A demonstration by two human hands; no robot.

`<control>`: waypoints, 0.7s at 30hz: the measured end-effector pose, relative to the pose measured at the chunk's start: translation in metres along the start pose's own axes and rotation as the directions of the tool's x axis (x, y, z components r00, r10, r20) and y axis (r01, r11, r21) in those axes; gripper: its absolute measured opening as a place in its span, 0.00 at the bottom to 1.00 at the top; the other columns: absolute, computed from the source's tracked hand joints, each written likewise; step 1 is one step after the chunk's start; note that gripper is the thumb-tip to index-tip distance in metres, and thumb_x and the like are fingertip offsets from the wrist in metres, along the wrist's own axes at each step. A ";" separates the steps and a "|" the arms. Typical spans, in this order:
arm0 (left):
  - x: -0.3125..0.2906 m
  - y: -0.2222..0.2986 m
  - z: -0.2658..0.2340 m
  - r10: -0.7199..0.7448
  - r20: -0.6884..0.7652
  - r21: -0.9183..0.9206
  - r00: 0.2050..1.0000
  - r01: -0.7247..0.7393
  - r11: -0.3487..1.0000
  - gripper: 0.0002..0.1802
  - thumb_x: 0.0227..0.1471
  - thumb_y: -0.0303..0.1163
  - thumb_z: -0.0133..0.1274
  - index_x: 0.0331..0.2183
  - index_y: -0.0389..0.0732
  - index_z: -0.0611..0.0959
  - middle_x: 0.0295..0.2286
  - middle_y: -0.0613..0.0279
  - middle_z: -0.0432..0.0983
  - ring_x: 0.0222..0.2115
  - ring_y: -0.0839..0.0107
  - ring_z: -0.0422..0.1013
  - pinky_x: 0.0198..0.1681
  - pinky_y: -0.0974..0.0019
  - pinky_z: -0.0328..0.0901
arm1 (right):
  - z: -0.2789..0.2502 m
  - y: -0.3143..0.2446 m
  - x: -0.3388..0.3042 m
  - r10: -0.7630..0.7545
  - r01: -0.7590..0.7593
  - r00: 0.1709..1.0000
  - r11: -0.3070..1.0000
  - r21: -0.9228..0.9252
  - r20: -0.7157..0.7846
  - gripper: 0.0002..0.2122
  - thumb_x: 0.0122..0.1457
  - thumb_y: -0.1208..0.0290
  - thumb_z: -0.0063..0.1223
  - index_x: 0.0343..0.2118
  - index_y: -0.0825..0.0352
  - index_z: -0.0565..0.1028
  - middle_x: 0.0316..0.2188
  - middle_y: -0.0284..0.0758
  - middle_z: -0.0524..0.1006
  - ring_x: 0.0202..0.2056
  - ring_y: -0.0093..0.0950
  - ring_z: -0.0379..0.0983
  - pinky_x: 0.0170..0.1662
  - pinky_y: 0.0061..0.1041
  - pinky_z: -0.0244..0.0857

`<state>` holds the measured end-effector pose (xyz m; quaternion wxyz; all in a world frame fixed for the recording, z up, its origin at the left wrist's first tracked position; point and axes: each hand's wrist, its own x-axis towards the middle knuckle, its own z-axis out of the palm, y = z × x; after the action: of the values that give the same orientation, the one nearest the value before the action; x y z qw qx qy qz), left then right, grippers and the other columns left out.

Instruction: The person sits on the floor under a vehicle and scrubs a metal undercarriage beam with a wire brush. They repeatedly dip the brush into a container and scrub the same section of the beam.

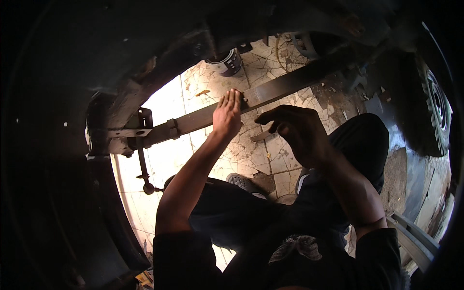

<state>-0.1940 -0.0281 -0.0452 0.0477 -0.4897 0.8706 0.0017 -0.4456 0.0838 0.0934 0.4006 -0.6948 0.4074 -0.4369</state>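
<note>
A long flat steel bar with clips, looking like a leaf spring [198, 120], slants from the lower left to the upper right. My left hand [228, 113] lies across the middle of it, fingers stretched out over the metal. Right beside those fingers is a small dark spot with a bolt-like stub [245, 100]; whether anything lies under the palm is hidden. My right hand [302, 133] hovers in shadow just nearer to me than the bar. Its fingers are loosely bent and apart, with nothing visible in them.
A paint can [228, 64] stands on the cracked tile floor [232, 154] beyond the bar. At left hang a bracket [137, 132] and a rod with a ball end [148, 187]. Dark vehicle bodywork arches overhead. A treaded wheel [437, 108] is at right.
</note>
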 end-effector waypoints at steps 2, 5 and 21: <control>-0.018 0.011 0.013 0.059 -0.062 -0.030 0.996 -0.061 0.998 0.39 0.58 0.19 0.43 0.70 0.28 0.60 0.72 0.42 0.53 0.72 0.52 0.54 0.76 0.55 0.48 | -0.007 0.007 -0.005 0.044 -0.043 0.999 0.997 -0.067 0.017 0.35 0.74 0.38 0.37 0.50 0.73 0.81 0.48 0.47 0.84 0.39 0.35 0.84 0.45 0.32 0.76; -0.026 0.008 0.009 0.048 -0.044 0.080 0.998 -0.044 0.996 0.37 0.62 0.21 0.43 0.71 0.28 0.58 0.72 0.40 0.53 0.73 0.51 0.53 0.76 0.53 0.47 | -0.001 0.022 -0.006 -0.022 0.032 0.993 0.996 0.087 -0.114 0.27 0.75 0.48 0.40 0.51 0.71 0.81 0.51 0.46 0.83 0.42 0.35 0.84 0.46 0.32 0.77; -0.020 0.025 0.020 -0.064 -0.061 0.184 0.996 0.074 0.980 0.36 0.67 0.26 0.45 0.71 0.26 0.55 0.72 0.38 0.51 0.72 0.50 0.53 0.77 0.52 0.46 | 0.014 0.010 -0.009 -0.077 0.089 0.991 0.989 0.115 -0.108 0.26 0.76 0.52 0.41 0.70 0.62 0.67 0.52 0.47 0.82 0.48 0.31 0.81 0.47 0.30 0.77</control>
<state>-0.2038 0.0028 -0.0650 0.0694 -0.5128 0.8505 -0.0944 -0.4378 0.0916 0.0777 0.4012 -0.6623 0.3714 -0.5123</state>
